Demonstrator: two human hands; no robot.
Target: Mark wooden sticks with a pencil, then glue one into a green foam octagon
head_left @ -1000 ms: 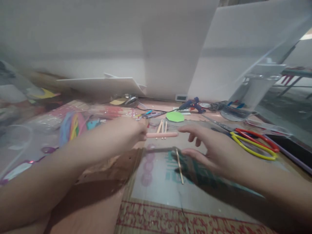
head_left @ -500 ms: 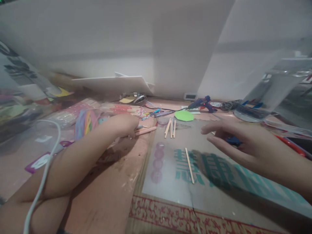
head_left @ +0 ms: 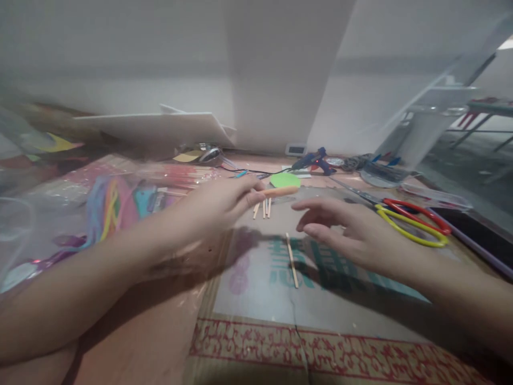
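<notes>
My left hand [head_left: 240, 199] is closed on one end of an orange-handled tool [head_left: 282, 191], which points right above the mat. To its right hovers my right hand [head_left: 332, 222], fingers apart and curved, with nothing between them. Between and below the hands a single wooden stick [head_left: 292, 260] lies on the printed sheet [head_left: 252, 299]. Several short sticks [head_left: 264, 208] lie just beyond the left fingers, close to a green paper shape [head_left: 285, 180].
Scissors [head_left: 417, 219] with red and yellow handles and a dark phone [head_left: 473, 235] lie at the right. A blue glue gun [head_left: 316, 160] and a clear container [head_left: 409, 144] stand behind. Colourful strips [head_left: 108, 206] and plastic bags cover the left.
My left hand has taken hold of the orange-handled tool and brought it right, over the mat. The view has shifted right, and the scissors now show beyond my right hand.
</notes>
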